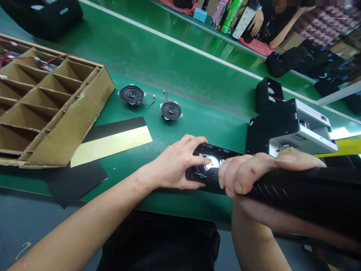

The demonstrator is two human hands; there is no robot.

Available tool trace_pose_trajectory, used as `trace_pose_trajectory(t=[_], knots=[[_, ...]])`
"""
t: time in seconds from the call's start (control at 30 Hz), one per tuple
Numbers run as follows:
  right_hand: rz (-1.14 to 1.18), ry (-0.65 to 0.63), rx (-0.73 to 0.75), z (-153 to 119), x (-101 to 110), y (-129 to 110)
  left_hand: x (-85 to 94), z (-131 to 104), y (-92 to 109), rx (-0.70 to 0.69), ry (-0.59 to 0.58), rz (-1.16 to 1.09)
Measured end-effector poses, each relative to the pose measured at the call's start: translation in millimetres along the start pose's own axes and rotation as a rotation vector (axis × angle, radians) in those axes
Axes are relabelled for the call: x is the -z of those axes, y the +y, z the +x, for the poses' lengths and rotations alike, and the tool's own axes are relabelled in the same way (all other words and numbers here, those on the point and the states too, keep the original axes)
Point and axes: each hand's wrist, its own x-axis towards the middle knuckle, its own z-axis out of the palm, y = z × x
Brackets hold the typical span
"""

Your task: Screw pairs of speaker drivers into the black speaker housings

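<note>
My left hand (pixel 177 162) grips one end of a black housing (pixel 225 151), its thumb reaching over the open side and its fingers around the edges. Inside the housing a round silver-white speaker back (pixel 213 162) is brightly lit. My right hand (pixel 251 175) is wrapped around a thick black electric screwdriver (pixel 310 192), whose front end points down into the housing. Whether its tip touches a screw is hidden by the tool and fingers. Beyond my hands, two loose speakers, a left one (pixel 131 94) and a right one (pixel 171 110), lie on the green bench with short wires.
A divided cardboard box (pixel 67 126) stands at the left, beside a yellow-and-black sheet (pixel 113 145). Right of my hands is a black-and-silver screw feeder (pixel 304 137), with another black housing (pixel 269 94) behind it. A person's hand (pixel 256 23) shows across the bench.
</note>
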Motion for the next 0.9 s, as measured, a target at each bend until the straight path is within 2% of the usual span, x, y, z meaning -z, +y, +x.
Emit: trace_pose_trajectory(t=[0.03, 0.1, 0.23, 0.37, 0.53, 0.67, 0.73, 0.83, 0.9], knots=[[0.002, -0.057, 0.039, -1, 2, -1, 0.4, 0, 0, -0.008, -0.003, 0.008], [-0.008, -0.173, 0.020, -1, 6, -3, 1.2, 0, 1, -0.017, -0.008, 0.021], [-0.006, -0.171, -0.061, 3, 14, -3, 3.0, 1, 2, -0.012, -0.010, 0.032], [0.017, -0.339, 0.027, 9, 13, 3, 4.2, 3, 2, -0.003, -0.021, 0.020], [0.048, -0.146, 0.136, 6, 3, 11, 4.4, 3, 3, 0.011, -0.036, 0.013], [0.046, -0.141, 0.104, 3, -5, 18, 4.0, 2, 3, 0.015, -0.028, 0.002], [0.035, -0.104, 0.144, 3, -13, 22, 3.2, 2, 3, 0.015, -0.019, -0.005], [0.029, 0.061, 0.235, 0, -20, 20, 1.6, 1, 2, 0.025, -0.019, 0.009], [-0.008, 0.193, 0.195, -5, -10, 6, 1.2, -1, 1, 0.037, -0.019, 0.023]])
